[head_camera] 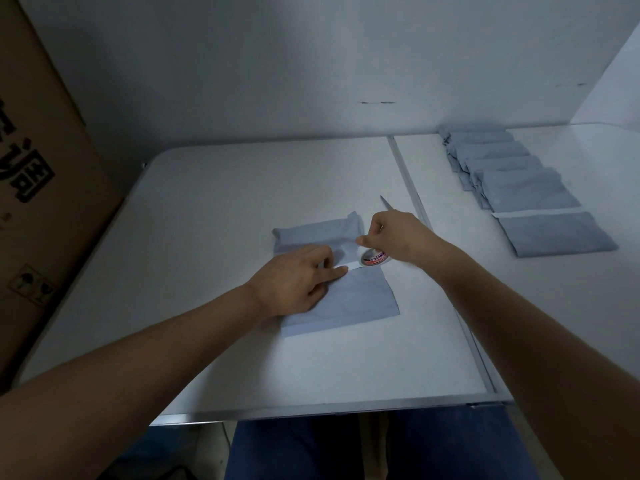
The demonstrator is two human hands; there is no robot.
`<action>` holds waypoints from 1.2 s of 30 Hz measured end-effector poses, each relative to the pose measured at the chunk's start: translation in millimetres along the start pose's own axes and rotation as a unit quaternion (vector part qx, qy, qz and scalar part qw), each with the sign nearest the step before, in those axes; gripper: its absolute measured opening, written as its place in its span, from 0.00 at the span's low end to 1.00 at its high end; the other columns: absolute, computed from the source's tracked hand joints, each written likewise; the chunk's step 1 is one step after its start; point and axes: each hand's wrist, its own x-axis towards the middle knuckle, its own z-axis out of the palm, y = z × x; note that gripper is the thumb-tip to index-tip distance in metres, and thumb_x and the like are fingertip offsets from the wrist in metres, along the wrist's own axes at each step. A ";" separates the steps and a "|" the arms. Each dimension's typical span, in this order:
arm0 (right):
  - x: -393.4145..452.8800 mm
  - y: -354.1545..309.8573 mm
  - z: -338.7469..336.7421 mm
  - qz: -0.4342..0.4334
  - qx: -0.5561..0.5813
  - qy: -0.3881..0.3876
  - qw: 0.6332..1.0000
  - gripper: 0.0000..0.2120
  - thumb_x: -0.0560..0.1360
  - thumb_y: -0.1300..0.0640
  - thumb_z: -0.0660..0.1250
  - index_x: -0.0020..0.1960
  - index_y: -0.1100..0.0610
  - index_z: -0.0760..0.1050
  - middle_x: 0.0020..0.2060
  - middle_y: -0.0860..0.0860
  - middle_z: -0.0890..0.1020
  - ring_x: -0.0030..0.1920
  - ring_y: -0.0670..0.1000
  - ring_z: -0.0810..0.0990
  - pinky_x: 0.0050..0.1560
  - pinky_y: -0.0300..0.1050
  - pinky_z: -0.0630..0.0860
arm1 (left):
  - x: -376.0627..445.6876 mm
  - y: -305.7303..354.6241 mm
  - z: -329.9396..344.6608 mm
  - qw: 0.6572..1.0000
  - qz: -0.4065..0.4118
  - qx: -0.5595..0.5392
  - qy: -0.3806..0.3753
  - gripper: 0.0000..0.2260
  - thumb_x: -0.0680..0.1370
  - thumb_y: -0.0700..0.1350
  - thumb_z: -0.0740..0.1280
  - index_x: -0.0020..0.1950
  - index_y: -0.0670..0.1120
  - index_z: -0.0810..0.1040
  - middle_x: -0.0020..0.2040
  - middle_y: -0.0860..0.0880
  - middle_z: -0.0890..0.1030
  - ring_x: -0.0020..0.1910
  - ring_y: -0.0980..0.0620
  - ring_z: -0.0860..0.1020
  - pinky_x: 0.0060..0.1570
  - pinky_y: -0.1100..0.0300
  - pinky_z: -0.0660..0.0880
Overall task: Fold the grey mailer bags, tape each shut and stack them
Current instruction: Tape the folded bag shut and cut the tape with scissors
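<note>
Tabletop mailer bag [360,299] lies near-to-far.

Left hand [294,284] on grey mailer bag [360,299], right hand [398,237] gripping tape roll [374,258]

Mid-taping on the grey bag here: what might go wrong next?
1. The left hand presses the mailer bag only near its fold; the far flap already curls up and may spring open before it is taped.
2. The right hand pinches tape at the tape roll; the strip might stick crooked or wrinkle.
3. The blade-like tool lies close behind that hand.
</note>
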 end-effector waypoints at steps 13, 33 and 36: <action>-4.9 6.2 -1.8 0.010 -0.055 0.024 0.998 0.11 0.76 0.53 0.67 0.42 0.60 0.74 0.47 0.60 0.83 0.48 0.57 0.81 0.41 0.45 0.70 | -0.8 0.3 0.0 1.000 0.001 0.006 -0.002 0.19 0.78 0.45 0.57 0.66 0.45 0.77 0.47 0.45 0.75 0.41 0.47 0.76 0.36 0.54 0.76; -7.7 27.4 8.0 0.042 0.200 -0.042 0.978 0.15 0.75 0.40 0.65 0.44 0.52 0.76 0.42 0.55 0.85 0.33 0.50 0.80 0.39 0.46 0.74 | 11.4 -3.7 0.2 0.996 0.032 0.058 -0.051 0.26 0.74 0.48 0.55 0.72 0.49 0.72 0.47 0.45 0.74 0.35 0.47 0.76 0.32 0.62 0.67; -8.2 26.6 7.7 0.045 0.214 -0.022 0.976 0.14 0.74 0.43 0.69 0.39 0.54 0.75 0.37 0.57 0.83 0.31 0.51 0.76 0.38 0.45 0.72 | 12.5 -4.5 0.7 0.996 0.036 0.064 -0.049 0.26 0.74 0.49 0.55 0.72 0.49 0.72 0.47 0.45 0.74 0.34 0.48 0.75 0.31 0.64 0.64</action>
